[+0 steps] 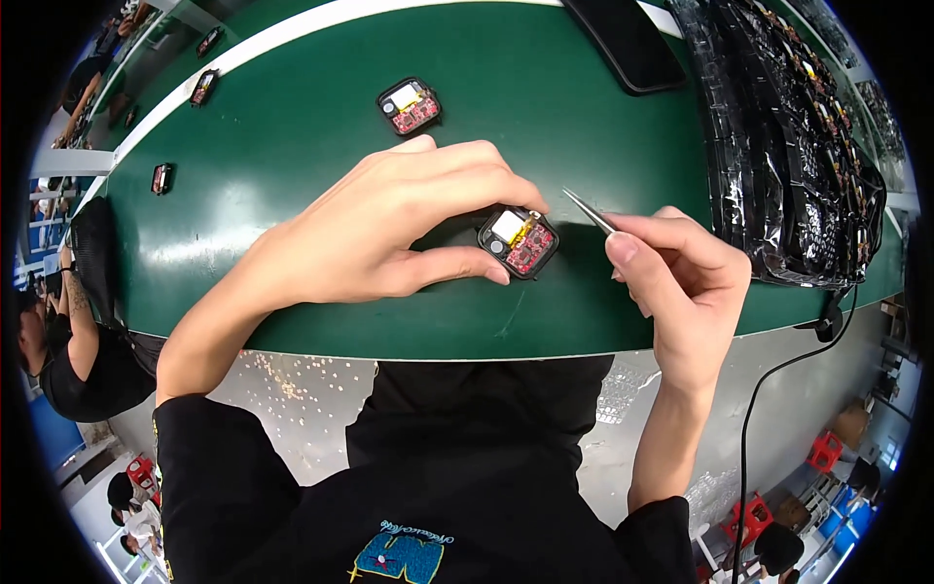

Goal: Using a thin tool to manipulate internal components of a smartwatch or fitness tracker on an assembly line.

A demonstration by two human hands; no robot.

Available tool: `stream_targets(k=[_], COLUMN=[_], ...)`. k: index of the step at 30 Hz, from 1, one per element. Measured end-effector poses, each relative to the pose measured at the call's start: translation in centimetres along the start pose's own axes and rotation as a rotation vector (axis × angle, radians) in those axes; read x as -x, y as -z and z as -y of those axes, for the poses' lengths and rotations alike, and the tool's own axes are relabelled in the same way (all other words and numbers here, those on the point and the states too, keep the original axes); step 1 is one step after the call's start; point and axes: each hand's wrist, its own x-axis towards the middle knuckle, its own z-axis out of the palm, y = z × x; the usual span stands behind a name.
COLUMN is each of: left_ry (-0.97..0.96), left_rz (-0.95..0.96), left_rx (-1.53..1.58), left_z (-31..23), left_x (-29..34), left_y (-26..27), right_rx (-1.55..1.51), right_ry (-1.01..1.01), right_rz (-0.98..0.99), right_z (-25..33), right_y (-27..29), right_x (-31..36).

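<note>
My left hand point(409, 214) has its thumb and forefinger closed on the edges of a small square electronic device point(525, 255). Its black case shows a red circuit board, a white block and a strip of yellow tape. To its right, my right hand point(686, 268) pinches a pair of metal tweezers point(589, 210). The tweezers' tips point up and left, apart from the device. A second device point(410, 105) of the same kind lies on the green table point(292, 234), just beyond my left hand.
Black plastic-wrapped trays point(769, 165) holding many small parts stand at the right. A black phone-like slab point(632, 44) lies at the far side. More small devices point(162, 178) sit at the left, near another person point(83, 341). A black cable point(754, 409) hangs off the right edge.
</note>
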Motion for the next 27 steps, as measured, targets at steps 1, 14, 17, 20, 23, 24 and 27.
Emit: stream_targets(k=[1,14,17,20,23,24,27], left_ry=[0.047,0.028,0.028,0.017,0.13,0.142,0.15], left_rz=[0.045,-0.014,-0.007,-0.001,-0.009,-0.017,-0.016], left_rx=[0.013,0.071,0.041,0.026,0.067,0.079,0.056], left_z=[-0.2,1.1,0.9,0.8,0.2,0.4,0.3], left_x=[-0.1,-0.5,-0.5,-0.6,-0.6,-0.5,-0.5], left_y=[0.0,-0.4,-0.3,-0.3,-0.2,-0.3,-0.2], right_rx=[-0.002,0.381,0.359,0.41,0.4,0.435,0.505], right_ry=[0.027,0.226,0.208,0.217,0.292,0.33,0.424], right_rz=[0.051,0.154,0.114,0.123,0.121,0.087,0.036], right_z=[-0.2,-0.7,-0.7,-0.5,-1.0,-0.9,-1.4], right_y=[0.1,-0.7,-1.0,-0.8,-0.5,-0.7,-1.1], right_x=[-0.3,-0.3,-0.2,-0.2,-0.1,0.1,0.4])
